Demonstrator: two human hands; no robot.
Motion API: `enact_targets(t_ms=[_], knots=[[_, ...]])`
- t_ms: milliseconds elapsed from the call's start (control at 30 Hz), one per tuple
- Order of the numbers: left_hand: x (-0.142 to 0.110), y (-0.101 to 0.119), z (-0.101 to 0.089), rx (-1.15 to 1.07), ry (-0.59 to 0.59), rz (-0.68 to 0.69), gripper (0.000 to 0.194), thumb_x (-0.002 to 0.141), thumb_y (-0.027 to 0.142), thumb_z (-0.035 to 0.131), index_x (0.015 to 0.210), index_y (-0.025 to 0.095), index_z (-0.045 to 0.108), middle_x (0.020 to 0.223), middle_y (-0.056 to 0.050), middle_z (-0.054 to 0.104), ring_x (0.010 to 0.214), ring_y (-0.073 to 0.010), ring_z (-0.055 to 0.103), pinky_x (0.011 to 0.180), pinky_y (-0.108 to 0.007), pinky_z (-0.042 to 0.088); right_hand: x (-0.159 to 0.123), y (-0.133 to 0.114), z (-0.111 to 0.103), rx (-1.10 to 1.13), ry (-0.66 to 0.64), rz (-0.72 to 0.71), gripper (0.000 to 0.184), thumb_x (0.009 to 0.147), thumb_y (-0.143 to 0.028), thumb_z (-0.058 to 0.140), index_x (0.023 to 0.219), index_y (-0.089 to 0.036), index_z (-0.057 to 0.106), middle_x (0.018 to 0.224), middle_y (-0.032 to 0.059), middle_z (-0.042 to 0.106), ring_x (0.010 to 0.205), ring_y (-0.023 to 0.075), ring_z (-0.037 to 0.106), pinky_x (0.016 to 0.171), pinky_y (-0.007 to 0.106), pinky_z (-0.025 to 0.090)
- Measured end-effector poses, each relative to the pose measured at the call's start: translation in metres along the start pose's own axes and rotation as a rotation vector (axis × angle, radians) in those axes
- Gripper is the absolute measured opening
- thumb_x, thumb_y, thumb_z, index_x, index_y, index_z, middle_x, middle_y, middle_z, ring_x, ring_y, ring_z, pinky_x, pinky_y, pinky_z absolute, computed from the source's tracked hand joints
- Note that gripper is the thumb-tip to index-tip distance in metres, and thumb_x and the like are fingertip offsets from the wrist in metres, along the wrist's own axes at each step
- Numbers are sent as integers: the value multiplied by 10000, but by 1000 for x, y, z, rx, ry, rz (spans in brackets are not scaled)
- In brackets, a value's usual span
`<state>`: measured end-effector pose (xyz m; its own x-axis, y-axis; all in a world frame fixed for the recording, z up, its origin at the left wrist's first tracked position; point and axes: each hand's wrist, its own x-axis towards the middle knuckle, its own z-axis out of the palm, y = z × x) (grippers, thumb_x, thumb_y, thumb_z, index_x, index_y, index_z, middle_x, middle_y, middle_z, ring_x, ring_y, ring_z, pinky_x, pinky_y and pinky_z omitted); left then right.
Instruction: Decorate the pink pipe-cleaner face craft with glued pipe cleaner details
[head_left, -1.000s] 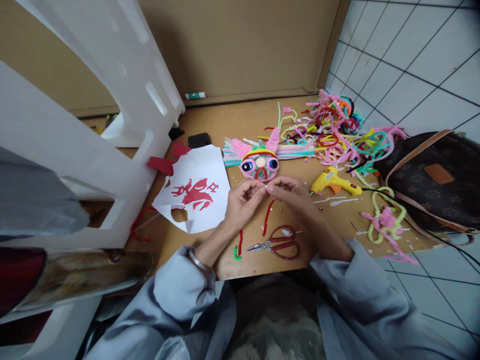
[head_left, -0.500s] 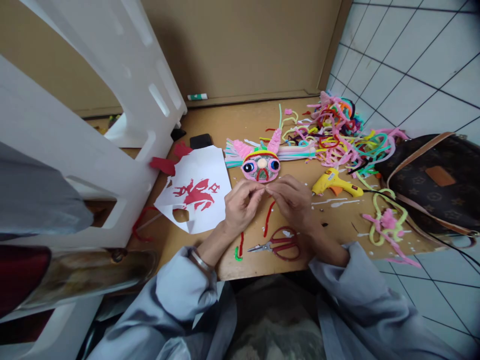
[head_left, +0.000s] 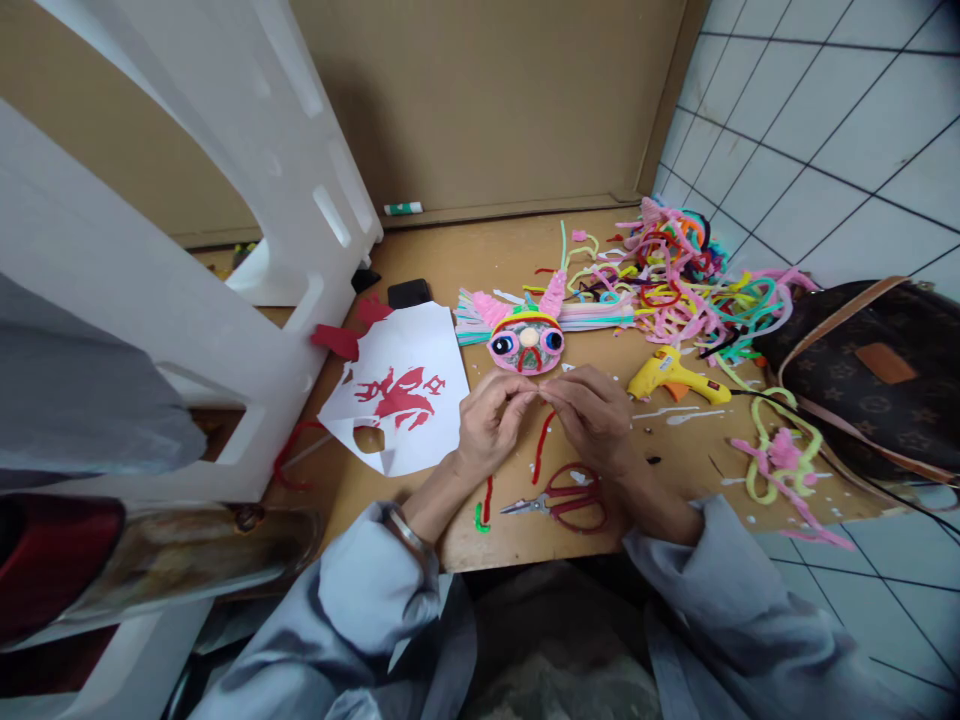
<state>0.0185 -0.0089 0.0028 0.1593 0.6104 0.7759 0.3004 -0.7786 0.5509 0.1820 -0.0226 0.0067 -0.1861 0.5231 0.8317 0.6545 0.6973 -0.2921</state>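
My left hand point(head_left: 491, 425) and my right hand point(head_left: 592, 415) meet fingertip to fingertip over the table, both pinched closed. Whatever lies between the fingertips is too small to make out. Just beyond them rests a pink animal face point(head_left: 526, 345) made of pipe cleaners, with big blue-black eyes and two pink ears. A red pipe cleaner point(head_left: 541, 452) lies below my fingers. Nearer the table's front edge are scissors point(head_left: 562, 500) with red handles and a short red pipe cleaner point(head_left: 488, 498) with a green end.
White paper with red cut-outs point(head_left: 405, 395) lies at the left beside a black block point(head_left: 409, 293). On the right are a yellow glue gun point(head_left: 679, 378), tangled pipe cleaners point(head_left: 675, 285) and a brown handbag point(head_left: 862, 370). A white plastic frame point(head_left: 300, 200) stands at left.
My fingertips have drawn close together and keep pinching at the same spot. A small white bit seen between them earlier is now hidden. The whole view has shifted slightly.
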Motion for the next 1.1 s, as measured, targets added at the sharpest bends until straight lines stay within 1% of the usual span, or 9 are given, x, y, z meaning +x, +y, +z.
enact_targets(t_ms=[167, 267, 367, 433, 533, 633, 767, 933, 1100], knots=[[-2, -4, -3, 111, 56, 92, 122, 949, 200, 532, 929, 203, 652, 809, -53, 712, 759, -171, 658, 712, -313, 530, -3, 0, -1, 15, -60, 105, 115, 961, -286, 576, 900, -254, 669, 819, 46, 702, 779, 189, 646, 727, 338, 529], [-3, -8, -9, 173, 81, 139, 143, 950, 194, 517, 962, 204, 659, 790, -53, 708, 746, -173, 657, 706, -312, 530, -6, -7, -16, 38, -112, 138, 118, 966, -254, 551, 917, -246, 659, 822, 46, 691, 782, 185, 636, 717, 327, 517], [-3, -9, -14, 158, 49, 151, 138, 945, 190, 527, 972, 208, 661, 808, -57, 711, 761, -173, 663, 709, -310, 529, -17, -23, -44, 42, -332, 20, 150, 959, -197, 519, 902, -222, 655, 839, 60, 686, 764, 178, 618, 688, 312, 490], [-2, -7, -15, 136, 25, 135, 121, 942, 212, 546, 953, 211, 666, 818, -62, 713, 772, -176, 665, 702, -312, 528, -31, -37, -63, 26, -612, 6, 134, 944, -171, 528, 940, -206, 658, 894, 79, 693, 792, 186, 625, 691, 310, 498], [2, 0, -13, 76, 67, 43, 140, 938, 281, 574, 874, 203, 671, 785, -58, 698, 744, -167, 647, 685, -305, 522, -54, -54, -79, -16, -747, 43, 332, 902, -51, 480, 1177, -183, 611, 1116, 122, 697, 1019, 223, 650, 816, 330, 547], [7, 8, -8, -145, 142, -230, 214, 923, 372, 619, 825, 187, 661, 718, -20, 653, 617, -117, 585, 619, -264, 498, -71, -58, -76, -100, -764, 7, 414, 886, -24, 460, 1243, -191, 587, 1159, 138, 698, 1054, 251, 661, 836, 378, 577], [12, 8, -3, -529, 195, -588, 365, 811, 535, 717, 821, 177, 647, 618, 33, 583, 513, -75, 509, 511, -209, 438, -72, -54, -63, -97, -792, 91, 320, 938, -92, 488, 1204, -211, 621, 1150, 135, 710, 1002, 256, 685, 818, 406, 598], [21, 5, -6, -798, 238, -718, 415, 703, 538, 803, 801, 168, 643, 738, 3, 652, 567, -64, 520, 511, -188, 418, -56, -42, -70, 272, -790, 313, 333, 912, -163, 571, 1216, -267, 658, 1063, 110, 741, 910, 244, 713, 769, 374, 602], [26, 6, -10, -940, 266, -797, 420, 651, 499, 845, 788, 160, 638, 764, -4, 673, 586, -59, 526, 536, -194, 424, -35, -28, -77, 825, -509, 753, 487, 822, -298, 747, 1295, -349, 640, 1004, 50, 742, 764, 165, 689, 649, 275, 571]])
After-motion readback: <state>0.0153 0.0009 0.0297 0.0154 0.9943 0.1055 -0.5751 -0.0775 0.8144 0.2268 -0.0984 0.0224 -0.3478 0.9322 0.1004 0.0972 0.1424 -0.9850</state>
